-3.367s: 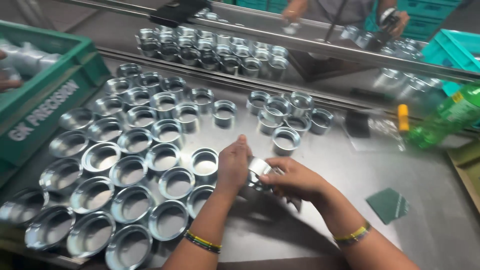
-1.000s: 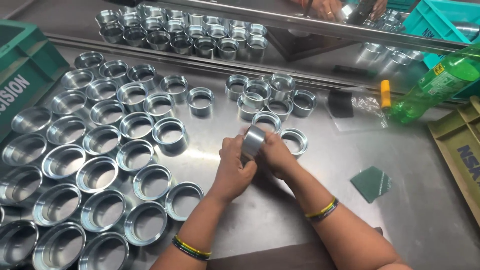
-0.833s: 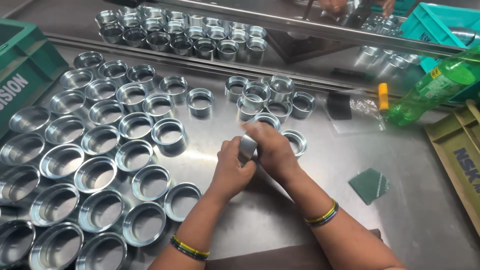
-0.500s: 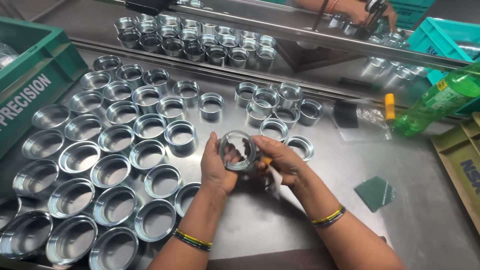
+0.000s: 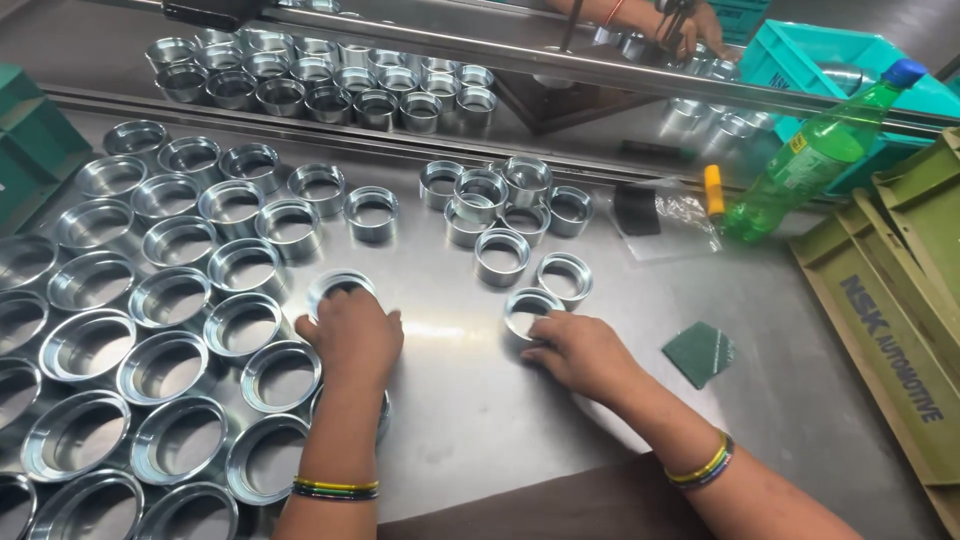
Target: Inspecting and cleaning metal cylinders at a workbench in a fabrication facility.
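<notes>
Left hand: the left hand (image 5: 350, 335) lay palm down on a shiny machined steel ring (image 5: 340, 289), fingers curled over its near rim; the ring stood open end up on the brushed steel counter (image 5: 470, 400), at the right edge of the ranked rings.
Right hand: the right hand (image 5: 580, 352) rested on the counter with its fingertips (image 5: 532, 325) gripping the near wall of a smaller shiny steel ring (image 5: 530, 303); that ring sat just beyond the fingertips, upright on the counter.
Hand spacing: the two hands were well apart, with bare counter between them.
Ranked rings: a field of wide steel rings (image 5: 150, 330) covered the counter left of the left hand, in close rows, several touching.
Loose cluster: a group of small steel rings (image 5: 505, 200) stood beyond the right hand, near the far rail; two of them stood just beyond the held small ring.
Wrists: striped bangles (image 5: 335, 488) circled the left wrist.
Right side of counter: a green square abrasive pad (image 5: 699, 353) lay flat, right of the right hand; a green plastic bottle with a blue cap (image 5: 815, 155) leaned farther back.
Crates: an olive plastic tray (image 5: 900, 310) sat at the right edge.
</notes>
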